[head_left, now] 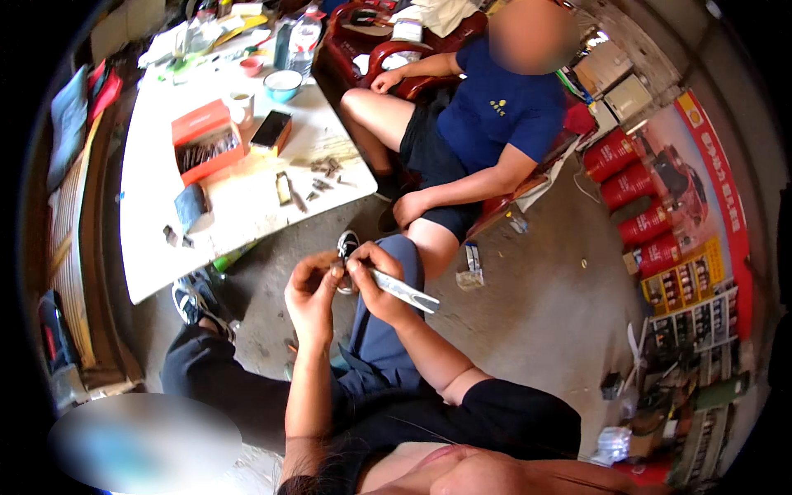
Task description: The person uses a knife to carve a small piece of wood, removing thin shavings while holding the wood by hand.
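My right hand (pixel 381 285) is closed round a silver open-end wrench (pixel 400 287), whose forked end points right and slightly down. Facing it, my left hand (pixel 313 295) is pinched at the wrench's other end, over a small dark piece (pixel 338 265) too small to name. Both hands are close together above my lap, right of the white table (pixel 247 235). On that table, an orange-red box (pixel 208 142) contains many thin dark metal pieces. More small dark pieces (pixel 326 167) lie loose near the table's right corner, beside a small yellowish-framed case (pixel 284 188).
A phone (pixel 272 129) lies on a small box, near a mug (pixel 240 109), a bowl (pixel 283 85) and bottles. Across from me sits a person in a blue shirt (pixel 503 107) on a dark red chair. A red poster (pixel 693 181) and shelved parts (pixel 701 355) line the right side.
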{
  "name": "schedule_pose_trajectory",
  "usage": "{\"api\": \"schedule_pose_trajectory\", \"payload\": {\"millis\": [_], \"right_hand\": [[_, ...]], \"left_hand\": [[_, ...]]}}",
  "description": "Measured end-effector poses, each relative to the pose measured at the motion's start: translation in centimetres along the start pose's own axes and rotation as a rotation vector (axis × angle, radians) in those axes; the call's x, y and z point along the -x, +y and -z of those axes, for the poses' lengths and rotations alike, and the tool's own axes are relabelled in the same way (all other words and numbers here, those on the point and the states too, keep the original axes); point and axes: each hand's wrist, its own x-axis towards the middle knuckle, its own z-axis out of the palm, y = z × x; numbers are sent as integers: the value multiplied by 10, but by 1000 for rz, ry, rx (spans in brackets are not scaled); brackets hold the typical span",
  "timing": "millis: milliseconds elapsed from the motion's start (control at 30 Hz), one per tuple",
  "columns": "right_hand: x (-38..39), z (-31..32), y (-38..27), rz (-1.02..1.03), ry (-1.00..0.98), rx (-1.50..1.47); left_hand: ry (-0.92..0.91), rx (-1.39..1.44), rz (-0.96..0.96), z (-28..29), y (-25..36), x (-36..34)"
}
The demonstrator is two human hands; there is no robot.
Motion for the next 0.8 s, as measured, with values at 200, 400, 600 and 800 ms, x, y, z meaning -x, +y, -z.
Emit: {"api": "schedule_pose_trajectory", "payload": {"millis": [200,400,600,800], "right_hand": [[-5,-32,-30,83,50,68],[-13,-52,-30,208,99,-122],[-22,-71,-33,236,-6,-10],[-28,-86,-26,142,-14,-231]], "left_hand": [[-8,579,182,14,24,-15],[-25,856,133,46,24,-23],[-27,883,68,56,22,-24],[57,820,70,61,22,-25]]}}
